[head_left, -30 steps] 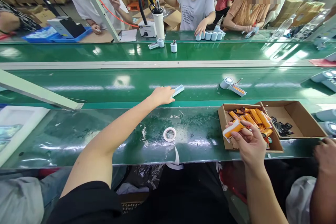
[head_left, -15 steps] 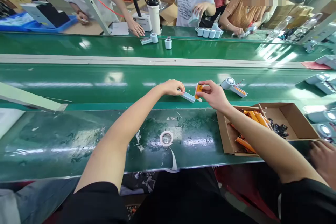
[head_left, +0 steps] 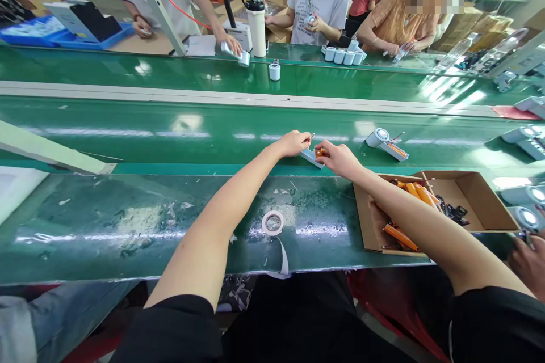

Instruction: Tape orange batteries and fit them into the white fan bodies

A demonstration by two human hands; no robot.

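Observation:
Both my arms reach out over the green conveyor belt (head_left: 170,142). My left hand (head_left: 293,143) is closed in a pinch on a thin wire at the end of a pale blue casing (head_left: 310,157) that lies on the belt. My right hand (head_left: 338,157) is closed on an orange battery cell (head_left: 319,152) and presses it against the casing. The two hands are almost touching.
A cardboard box (head_left: 481,204) at my right holds orange cells and black clips. A roll of white tape (head_left: 273,222) lies on the near ledge. Another casing with a round white part (head_left: 385,142) rests on the belt. Several people work across the line; another person's hand (head_left: 528,261) is at far right.
My right hand carried an orange cell from the box to the casing. My left hand pulled the casing slightly nearer and now pinches its wire.

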